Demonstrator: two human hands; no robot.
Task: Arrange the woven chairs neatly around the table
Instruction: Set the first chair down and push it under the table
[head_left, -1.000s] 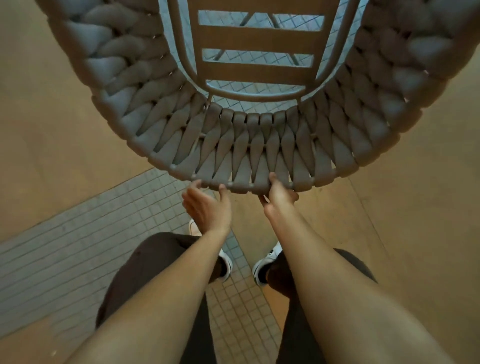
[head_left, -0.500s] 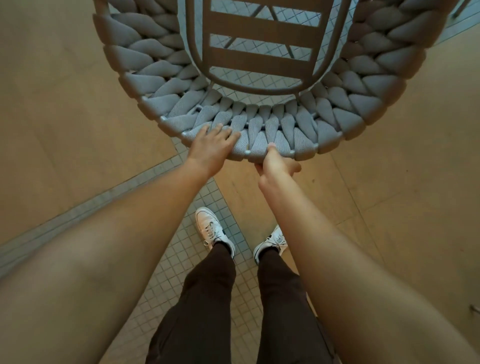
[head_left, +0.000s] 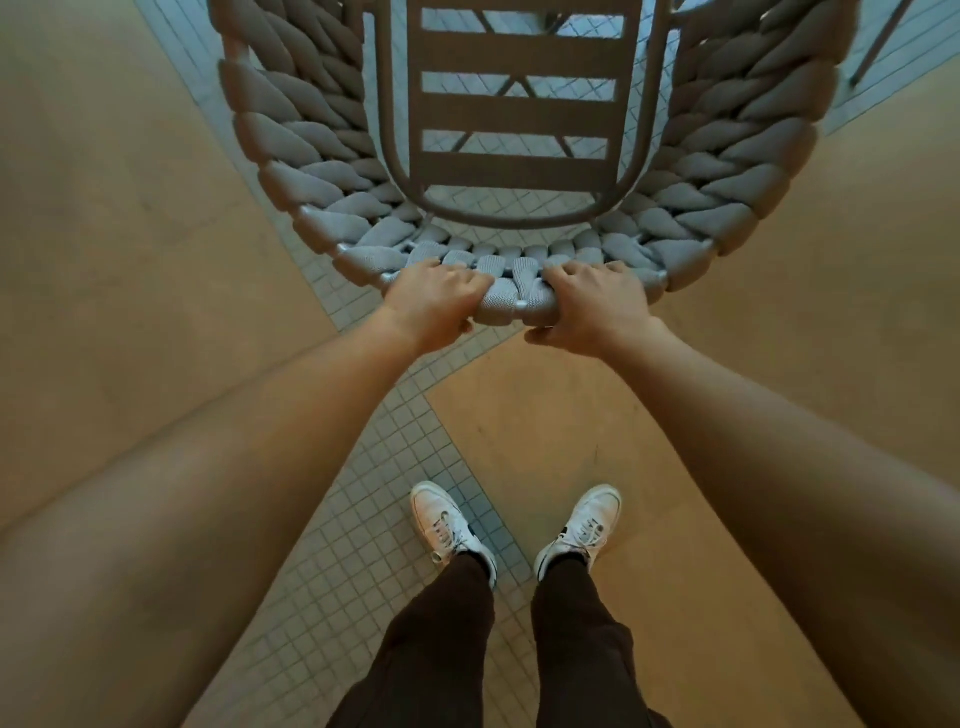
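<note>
While thumbs seem tucked beneath, left hand, right hand clenched over woven chair rim

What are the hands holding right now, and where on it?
Both hands grip the woven chair at the top rim of its backrest, left hand and right hand side by side at the middle of the curve.

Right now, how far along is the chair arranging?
Done: nothing visibly finished; no table top is in view. In hand: both the left hand and right hand grip the top rim of the grey rope-woven chair with a slatted seat. Left: positioning this chair at the table, plus any others, unseen here.
</note>
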